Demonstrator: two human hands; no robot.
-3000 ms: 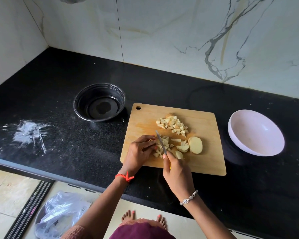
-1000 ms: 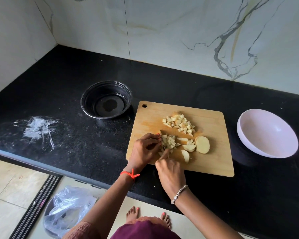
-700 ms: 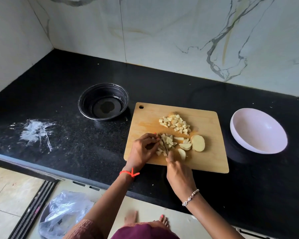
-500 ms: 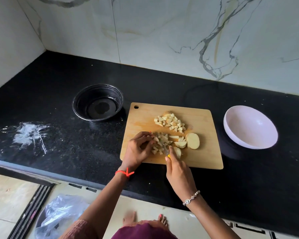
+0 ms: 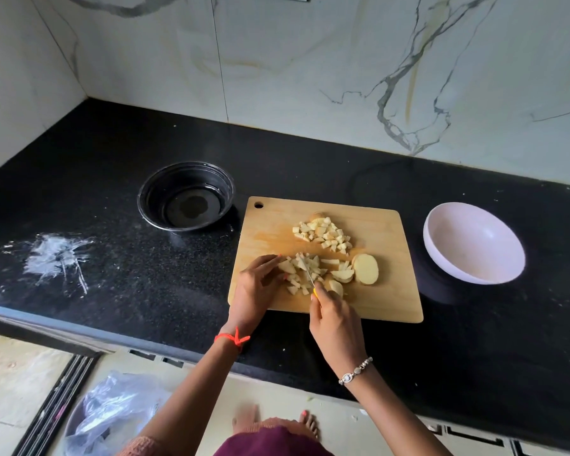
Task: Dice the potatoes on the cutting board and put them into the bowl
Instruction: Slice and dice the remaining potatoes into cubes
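Potatoes [image 5: 341, 275] are being kept entirely on the wooden cutting board [image 5: 392, 291], which is lying on the black counter [image 5: 129, 274]. A diced pile [image 5: 323, 234] is sitting toward the board's far side, and a thick round slice [image 5: 366, 268] is resting to the right, touching thinner slices beside it. Near the front edge, a cluster of half-cut pieces [image 5: 301, 269] is being steadied by the left hand [image 5: 254, 291]. Its fingers are being kept bent, with the index tip and thumb pinching the leftmost pieces. A small knife [image 5: 309, 277] is being gripped by the right hand [image 5: 336, 327]: the fingers are being curled round the yellow handle, the index finger is being laid along its top, and the blade is being held among the cluster's pieces, just right of the left fingertips. The white bowl [image 5: 474, 248] is standing on the counter just right of the board, and a black bowl [image 5: 186, 195] is standing beyond the board's far left corner. A red thread [image 5: 232, 339] is being worn on the left wrist and a beaded bracelet [image 5: 356, 375] on the right.
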